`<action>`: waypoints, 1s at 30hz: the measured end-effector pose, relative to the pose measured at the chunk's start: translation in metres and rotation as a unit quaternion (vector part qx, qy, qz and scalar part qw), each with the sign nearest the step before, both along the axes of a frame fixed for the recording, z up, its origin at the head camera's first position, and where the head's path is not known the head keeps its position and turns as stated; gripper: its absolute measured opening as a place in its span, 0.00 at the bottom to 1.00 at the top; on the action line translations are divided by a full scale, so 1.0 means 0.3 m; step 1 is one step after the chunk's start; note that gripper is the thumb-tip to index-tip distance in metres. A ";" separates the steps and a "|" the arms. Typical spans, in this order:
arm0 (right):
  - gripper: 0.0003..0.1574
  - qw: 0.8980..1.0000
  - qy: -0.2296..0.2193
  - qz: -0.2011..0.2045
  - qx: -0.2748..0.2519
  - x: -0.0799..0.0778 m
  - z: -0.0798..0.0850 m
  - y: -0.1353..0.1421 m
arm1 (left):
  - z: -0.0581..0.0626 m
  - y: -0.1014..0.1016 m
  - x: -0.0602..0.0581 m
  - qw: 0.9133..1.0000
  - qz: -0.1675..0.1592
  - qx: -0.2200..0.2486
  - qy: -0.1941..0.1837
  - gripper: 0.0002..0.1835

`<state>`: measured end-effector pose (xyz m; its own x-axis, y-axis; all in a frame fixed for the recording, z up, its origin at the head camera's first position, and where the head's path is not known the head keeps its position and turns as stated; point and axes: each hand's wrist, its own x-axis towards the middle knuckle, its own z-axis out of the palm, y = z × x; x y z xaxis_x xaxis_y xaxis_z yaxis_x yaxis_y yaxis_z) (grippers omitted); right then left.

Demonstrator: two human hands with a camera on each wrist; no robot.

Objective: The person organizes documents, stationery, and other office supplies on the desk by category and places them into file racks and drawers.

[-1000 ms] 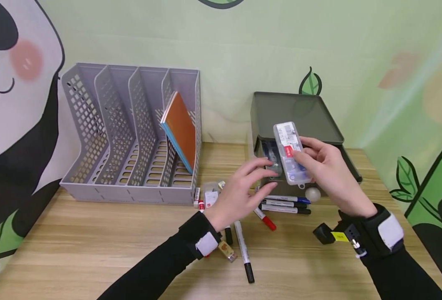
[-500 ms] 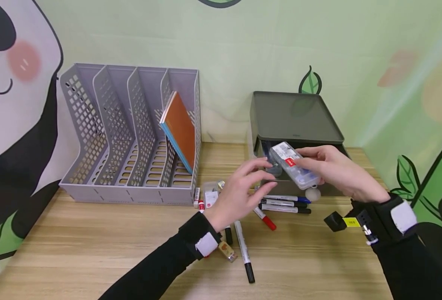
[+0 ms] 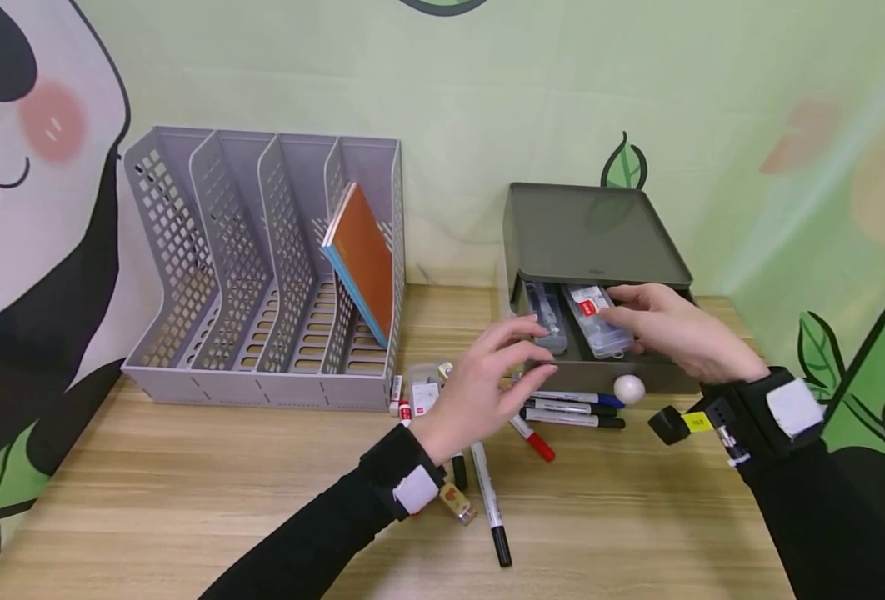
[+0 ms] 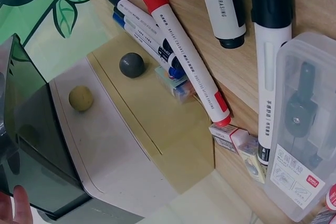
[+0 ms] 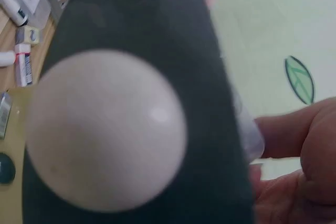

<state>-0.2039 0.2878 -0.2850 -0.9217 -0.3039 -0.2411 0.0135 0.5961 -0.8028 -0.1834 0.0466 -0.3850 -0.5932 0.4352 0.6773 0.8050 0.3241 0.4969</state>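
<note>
My right hand (image 3: 682, 333) pinches the right edge of a clear plastic case (image 3: 598, 325) with a white and red label. The case lies tilted in the pulled-out drawer (image 3: 600, 373) of a dark grey desktop box. Beside it, on the drawer's left, is a second clear case (image 3: 547, 321). In the right wrist view the drawer's round white knob (image 5: 107, 129) hides most of the case; only a clear corner (image 5: 253, 137) shows by the fingers. Left of the drawer front hovers my left hand (image 3: 480, 387), fingers apart and loosely bent, holding nothing.
Several markers (image 3: 573, 412) lie before the drawer, with a red-capped one (image 3: 532, 437) and a black-capped one (image 3: 491, 504) nearer. Under the left hand are small boxes and a clear case holding a compass (image 4: 302, 129). A grey file rack (image 3: 262, 387) holds an orange book (image 3: 363, 258).
My right hand has lowered the clear case from above the box's front edge into the drawer, tilting it on the way. The left hand has stayed in place.
</note>
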 end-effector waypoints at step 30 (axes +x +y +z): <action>0.35 0.993 0.055 0.002 0.101 -0.003 -0.025 -0.048 | 0.001 -0.006 0.002 1.000 -0.003 -0.003 0.001 0.06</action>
<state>-0.2048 0.2735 -0.2924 -0.9450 -0.2624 -0.1955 -0.0699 0.7457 -0.6626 -0.1829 0.0449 -0.3846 -0.5898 0.4422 0.6757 0.8076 0.3228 0.4937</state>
